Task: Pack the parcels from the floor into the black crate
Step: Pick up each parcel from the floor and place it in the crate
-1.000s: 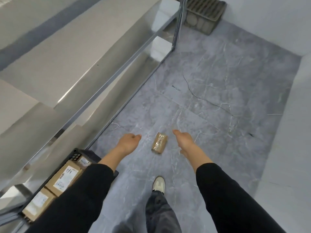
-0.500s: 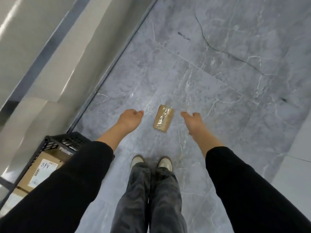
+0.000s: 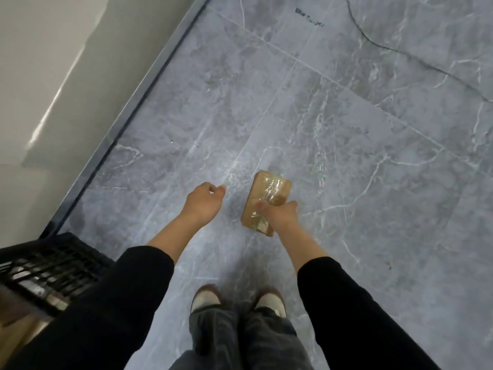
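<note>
Head view, right hand (image 3: 280,216) on parcel (image 3: 269,190), grip unclear, left hand (image 3: 204,202) loosely curled, empty, black crate (image 3: 48,268) contents blurred.

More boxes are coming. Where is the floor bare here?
Bare floor lies beyond and right of the parcel, and between the left hand and the grey rail. Crowded: right hand over the parcel, shoes, black crate.

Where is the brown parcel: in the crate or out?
Out: the brown parcel lies on the grey floor under the right hand, apart from the black crate.
</note>
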